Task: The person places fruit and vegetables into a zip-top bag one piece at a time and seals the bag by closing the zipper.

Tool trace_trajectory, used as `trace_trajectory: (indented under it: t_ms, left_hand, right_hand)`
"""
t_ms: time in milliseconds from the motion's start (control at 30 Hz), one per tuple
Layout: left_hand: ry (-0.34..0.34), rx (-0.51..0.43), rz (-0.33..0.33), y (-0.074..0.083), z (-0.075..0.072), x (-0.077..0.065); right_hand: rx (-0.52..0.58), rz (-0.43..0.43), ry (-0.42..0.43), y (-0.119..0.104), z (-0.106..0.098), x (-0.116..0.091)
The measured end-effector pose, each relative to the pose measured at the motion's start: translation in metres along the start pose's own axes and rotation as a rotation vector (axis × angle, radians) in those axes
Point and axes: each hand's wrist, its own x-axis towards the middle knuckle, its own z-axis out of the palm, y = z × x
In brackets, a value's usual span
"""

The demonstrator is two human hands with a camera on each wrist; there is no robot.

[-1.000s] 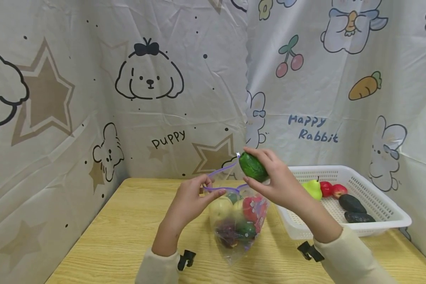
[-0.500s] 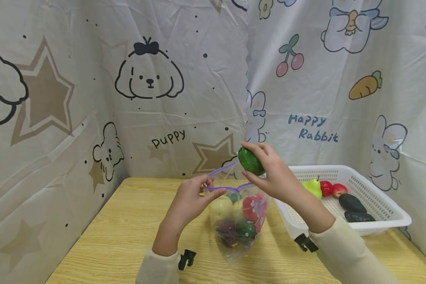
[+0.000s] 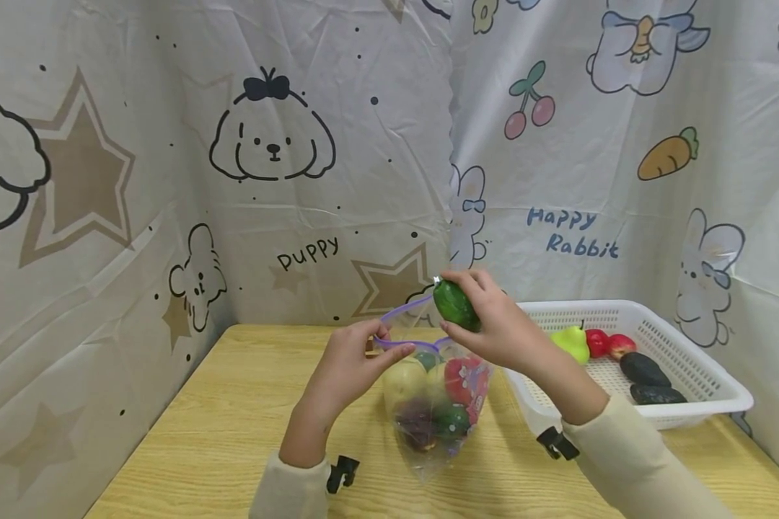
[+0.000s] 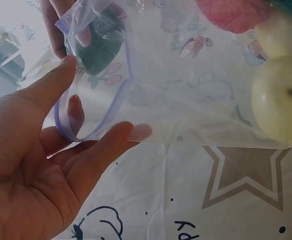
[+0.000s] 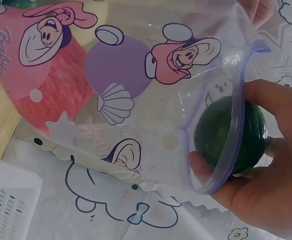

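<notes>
Right now my right hand (image 3: 503, 324) is curled round a green fruit (image 3: 454, 303), opened only as wide as its body, up beside the purple rim (image 5: 240, 130) of a clear bag (image 3: 422, 465). My left hand (image 3: 347, 367) pinches that rim on the other side, and the mouth gapes between them. In the right wrist view the rim crosses in front of the green fruit; whether any of it is inside, I cannot tell. Pale yellow fruit (image 3: 404, 382), a red fruit (image 3: 459, 380) and a dark purple fruit (image 3: 417, 418) show through the film, over the desk (image 3: 234, 432). Toward the desk's right edge sits a white basket (image 3: 720, 400), two dark fruits (image 3: 645, 371) near its near edge.
</notes>
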Motion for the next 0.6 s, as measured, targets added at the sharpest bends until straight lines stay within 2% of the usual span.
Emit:
trace_trajectory:
  t_ms: [367,600]
  left_hand:
    - [-0.015,-0.041,-0.015,0.002,0.001,0.000]
    - [-0.010,-0.048,0.000,0.001,0.003,-0.001]
  right_hand:
    - [-0.016,0.007,-0.025,0.000,-0.002,-0.007]
    - [-0.018,-0.041,0.004,0.000,-0.002,-0.014]
